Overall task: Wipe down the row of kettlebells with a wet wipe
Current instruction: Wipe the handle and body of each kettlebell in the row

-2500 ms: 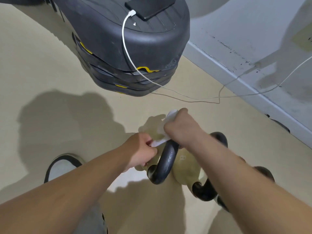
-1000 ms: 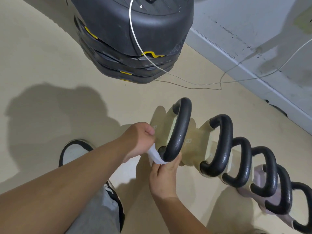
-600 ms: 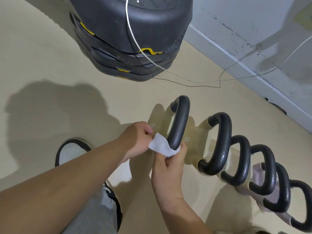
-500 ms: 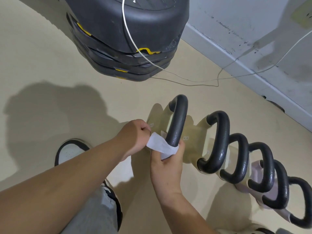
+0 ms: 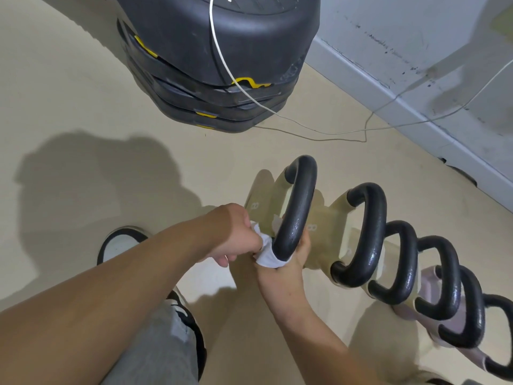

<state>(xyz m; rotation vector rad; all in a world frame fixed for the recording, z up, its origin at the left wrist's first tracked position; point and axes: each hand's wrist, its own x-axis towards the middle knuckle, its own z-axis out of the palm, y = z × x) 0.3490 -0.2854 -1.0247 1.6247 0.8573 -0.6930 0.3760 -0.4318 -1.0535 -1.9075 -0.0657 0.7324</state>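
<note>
At the near end of the row of kettlebells (image 5: 388, 262), the wet wipe (image 5: 268, 255) now sits wrapped around the lowest part of the first kettlebell's black handle (image 5: 297, 209), where half a second ago it was held up against the handle's side, looser and more spread. The right hand (image 5: 280, 270) cups the handle's base from below, its fingers (image 5: 304, 245) pressed around the wipe and the bar. The left hand (image 5: 238, 234) has closed into a fist, pinching the wipe's free end just beside the handle. I judge this to be a pull-through or twisting stroke on the handle's near leg, so cleaning is confined to the first kettlebell; the others, lined up to the right on the floor (image 5: 69, 87), look untouched and remain to be done.

No container holds anything here. The nearest thing to one is the stack of black step platforms (image 5: 211, 45), over which a white cable (image 5: 222, 59) trails down to the floor.
</note>
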